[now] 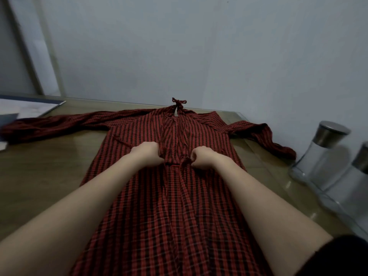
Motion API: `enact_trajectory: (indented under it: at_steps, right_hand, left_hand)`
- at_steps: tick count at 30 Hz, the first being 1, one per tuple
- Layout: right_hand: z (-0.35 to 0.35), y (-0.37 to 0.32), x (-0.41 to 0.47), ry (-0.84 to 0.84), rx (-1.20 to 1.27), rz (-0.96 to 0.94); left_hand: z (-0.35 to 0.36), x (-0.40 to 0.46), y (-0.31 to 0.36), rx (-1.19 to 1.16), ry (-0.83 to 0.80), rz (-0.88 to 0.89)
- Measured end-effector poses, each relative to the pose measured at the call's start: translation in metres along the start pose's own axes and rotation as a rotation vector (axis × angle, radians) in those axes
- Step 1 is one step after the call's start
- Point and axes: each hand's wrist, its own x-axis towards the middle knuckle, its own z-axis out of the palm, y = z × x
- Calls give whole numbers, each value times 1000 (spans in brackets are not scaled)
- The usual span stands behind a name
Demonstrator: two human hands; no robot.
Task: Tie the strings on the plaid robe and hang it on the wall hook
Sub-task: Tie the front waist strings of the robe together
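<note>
lying flat and front-up on the glossy brown glass-topped table (49,166), the red-and-black plaid cotton robe (169,196) runs lengthwise away from the person, collar toward the pale grey wall (199,46), sleeves spread to either side. at the collar a thin red neck string (178,102) already looks knotted in a small bow. the step in hand, as i judge it, is the waist tie.

the left hand (147,154) is curled closed, fingers bunched on the left front edge of the robe where a thin red waist string (121,141) trails off to the left; whether it pinches the string itself or only the cloth i cannot tell. the right hand (203,159) is likewise fisted, fingertips pinching a small gathered tuft or knot of red string at the centre of the waist.

to do this well, keep the two front panels overlapped and flat so the knot does not pucker them. draw both ends with even tension, snug but not strangling the cloth, and finish with a bow that will hold when the robe is lifted.

two clear glass jars with brushed metal lids (322,154) stand near the right sleeve; a careless sweep when lifting could topple them. no wall hook shows in view.
</note>
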Motion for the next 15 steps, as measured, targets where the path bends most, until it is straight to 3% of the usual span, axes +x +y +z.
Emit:
enact_trajectory:
  at_steps: [4, 12, 15]
  right_hand:
    - [0, -2, -10, 111, 19, 17]
    - [-17, -9, -22, 307, 129, -147]
    - [-24, -14, -27, 180, 484, -168]
  left_hand:
    - [4, -9, 0, -6, 71, 5]
    - [0, -20, 9, -172, 159, 118]
    - [-6, -23, 15, -162, 159, 175]
